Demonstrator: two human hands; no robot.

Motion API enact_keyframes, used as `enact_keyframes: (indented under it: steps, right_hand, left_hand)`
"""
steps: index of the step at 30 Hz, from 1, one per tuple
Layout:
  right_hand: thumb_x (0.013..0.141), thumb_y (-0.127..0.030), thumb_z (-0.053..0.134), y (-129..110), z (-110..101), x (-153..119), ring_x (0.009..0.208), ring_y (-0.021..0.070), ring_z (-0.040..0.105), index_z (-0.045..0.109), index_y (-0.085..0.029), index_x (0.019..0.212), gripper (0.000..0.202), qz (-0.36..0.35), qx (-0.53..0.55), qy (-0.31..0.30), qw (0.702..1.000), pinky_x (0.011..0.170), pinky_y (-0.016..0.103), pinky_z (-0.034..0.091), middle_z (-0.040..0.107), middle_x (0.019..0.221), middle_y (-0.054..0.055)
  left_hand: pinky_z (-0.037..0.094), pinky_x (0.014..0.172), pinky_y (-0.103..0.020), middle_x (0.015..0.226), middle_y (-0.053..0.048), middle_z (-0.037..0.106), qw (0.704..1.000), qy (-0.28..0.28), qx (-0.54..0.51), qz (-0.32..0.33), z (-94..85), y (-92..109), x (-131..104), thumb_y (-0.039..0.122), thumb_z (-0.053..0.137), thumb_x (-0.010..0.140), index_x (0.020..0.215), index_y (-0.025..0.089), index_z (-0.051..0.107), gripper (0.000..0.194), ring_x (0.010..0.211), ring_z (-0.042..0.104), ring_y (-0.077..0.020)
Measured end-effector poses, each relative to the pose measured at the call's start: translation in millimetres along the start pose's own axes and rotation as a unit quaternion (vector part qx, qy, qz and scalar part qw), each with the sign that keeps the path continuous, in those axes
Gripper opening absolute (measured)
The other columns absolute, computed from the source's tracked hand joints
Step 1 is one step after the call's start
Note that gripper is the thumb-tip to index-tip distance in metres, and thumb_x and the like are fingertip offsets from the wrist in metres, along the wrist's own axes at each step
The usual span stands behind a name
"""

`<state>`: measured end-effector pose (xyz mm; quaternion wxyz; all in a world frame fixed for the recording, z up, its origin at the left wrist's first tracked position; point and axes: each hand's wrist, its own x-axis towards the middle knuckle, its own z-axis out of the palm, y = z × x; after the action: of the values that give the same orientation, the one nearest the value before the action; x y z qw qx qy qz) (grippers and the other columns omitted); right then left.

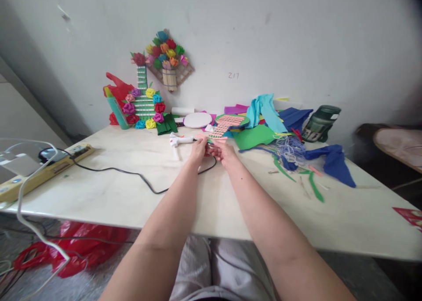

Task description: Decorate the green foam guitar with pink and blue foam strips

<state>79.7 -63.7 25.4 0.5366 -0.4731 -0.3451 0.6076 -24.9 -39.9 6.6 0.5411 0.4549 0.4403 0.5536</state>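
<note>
My left hand (199,149) and my right hand (225,152) are close together at the table's middle. Fingers of both are closed on the near end of a guitar-shaped paper craft (227,124), green with pink strips across it. Wider pink strips cross the end at my fingertips, where details are small and partly hidden. Just left of my left hand lies a white hot glue gun (181,139), its black cord running below my hands. Behind the hands are a white oval disc (197,120) and a green paper sheet (253,136).
At back left stand a flower-trimmed green guitar craft (144,107) and a teal bottle (117,110). A power strip (46,171) lies at the left edge. Blue paper (336,162), tangled string (292,148) and a dark green bottle (321,123) occupy the right.
</note>
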Motion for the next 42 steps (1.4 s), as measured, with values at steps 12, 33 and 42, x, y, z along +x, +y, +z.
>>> enact_keyframes:
  steps: [12, 33, 42]
  right_hand:
    - [0.079, -0.024, 0.056, -9.1, -17.9, 2.8, 0.034, 0.0046, 0.045, 0.055, -0.014, 0.068, 0.016, -0.060, 0.085, 0.129, 0.986, 0.029, 0.014, 0.024, 0.056, 0.044, -0.002]
    - [0.083, -0.038, 0.055, -6.5, -24.2, 16.3, 0.041, 0.0101, 0.054, 0.054, -0.013, 0.069, 0.028, -0.052, 0.109, 0.062, 0.991, 0.034, 0.018, 0.041, 0.060, 0.051, 0.002]
    - [0.084, -0.025, 0.050, 0.6, -21.0, 46.0, 0.062, 0.0155, 0.063, 0.057, -0.014, 0.076, 0.015, -0.046, 0.200, -0.046, 0.978, 0.056, 0.028, 0.053, 0.066, 0.065, 0.004]
  left_hand:
    - [0.049, 0.054, -0.024, 0.056, -0.005, 0.061, 0.999, 0.000, -0.033, -0.013, -0.9, 6.7, -3.4, 0.032, 0.047, 0.086, 0.073, 0.013, 0.053, 0.024, 0.048, 0.057, -0.0112]
    - [0.047, 0.048, -0.021, 0.052, -0.004, 0.061, 0.998, -0.011, -0.057, 0.031, -9.4, 10.5, 1.1, 0.034, 0.057, 0.080, 0.068, 0.012, 0.056, 0.026, 0.042, 0.055, -0.0100]
    - [0.052, 0.049, -0.027, 0.052, -0.008, 0.062, 0.997, -0.035, -0.022, -0.068, -13.2, 19.8, -2.1, 0.027, 0.044, 0.084, 0.076, 0.011, 0.057, 0.022, 0.047, 0.061, -0.0166]
